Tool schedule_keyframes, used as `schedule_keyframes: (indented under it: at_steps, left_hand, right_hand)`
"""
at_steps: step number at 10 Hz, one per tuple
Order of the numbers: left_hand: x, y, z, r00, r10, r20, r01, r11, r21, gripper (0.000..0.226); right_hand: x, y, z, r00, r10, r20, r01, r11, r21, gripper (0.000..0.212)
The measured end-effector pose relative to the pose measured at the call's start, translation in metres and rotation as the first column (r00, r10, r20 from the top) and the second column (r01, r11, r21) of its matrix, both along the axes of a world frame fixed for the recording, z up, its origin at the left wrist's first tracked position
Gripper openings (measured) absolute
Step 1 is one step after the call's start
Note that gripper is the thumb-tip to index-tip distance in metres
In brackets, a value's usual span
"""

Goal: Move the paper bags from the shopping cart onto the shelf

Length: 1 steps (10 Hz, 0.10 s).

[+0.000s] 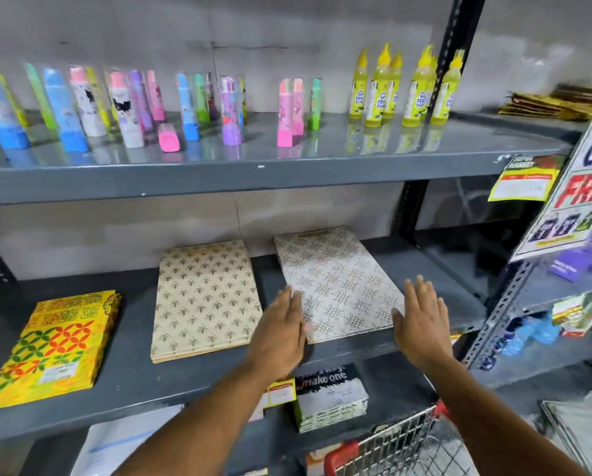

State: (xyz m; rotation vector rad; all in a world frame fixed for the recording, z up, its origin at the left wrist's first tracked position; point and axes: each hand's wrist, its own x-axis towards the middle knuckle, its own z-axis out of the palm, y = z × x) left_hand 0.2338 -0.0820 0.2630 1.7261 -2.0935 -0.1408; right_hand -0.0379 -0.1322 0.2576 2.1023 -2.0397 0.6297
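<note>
Paper bags lie flat in 3 stacks on the grey shelf [191, 383]; the white patterned stack [339, 283] sits between both hands; the left hand [280, 324], fingers straight and together, touches its left edge; the right hand [421, 321], fingers slightly spread, flanks its right edge, gripping nothing; the beige stack [205, 297] lies left of the left fingers, the yellow stack [54, 345] farther left; the shopping cart [390, 444] is below the wrists.

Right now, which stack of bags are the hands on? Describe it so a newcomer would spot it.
Find the grey middle shelf, under the glue bottles. Three bag stacks lie flat there; take the rightmost stack, between the left hand and right hand. It alone is white with knot-like line motifs, not leaf-printed or yellow.
</note>
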Motion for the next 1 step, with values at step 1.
schedule_keyframes:
  at_steps: [1]
  left_hand:
    - [0.0114,0.0115,0.0236,0.972,-0.038,0.230,0.091,0.970,-0.224,0.060]
  right_hand:
    - [0.0196,0.0191,0.0163,0.978,0.153,-0.145,-0.173,0.976,-0.135,0.062]
